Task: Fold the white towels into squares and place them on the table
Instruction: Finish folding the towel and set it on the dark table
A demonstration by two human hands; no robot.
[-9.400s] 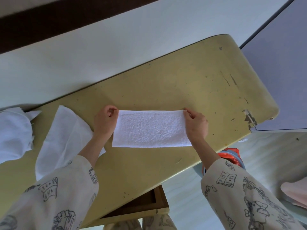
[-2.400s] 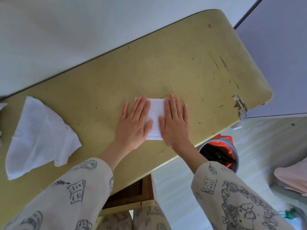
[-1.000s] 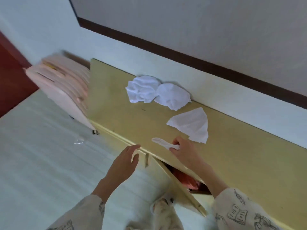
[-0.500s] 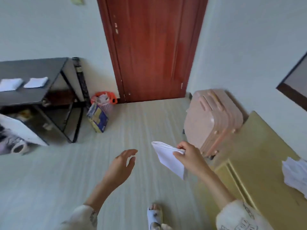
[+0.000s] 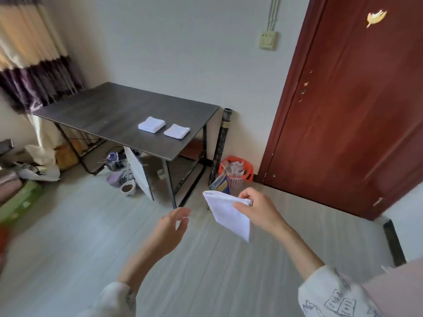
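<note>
Here, my right hand pinches one corner of a folded white towel, thumb over fingers, so the square hangs downward and tilted in front of me above the floor. My left hand is relaxed, fingers loosely spread, holding nothing, just left of the towel. The dark surface where the towel belongs lies ahead and to the left, well apart from my grip, its long axis running from the near right corner back toward the curtain. Two folded towels already sit side by side near its right end; I judge the free spot beside them suits this one, and the right hand is the one to carry it. A red door stands to the right, a pink basket by the surface's leg.
</note>
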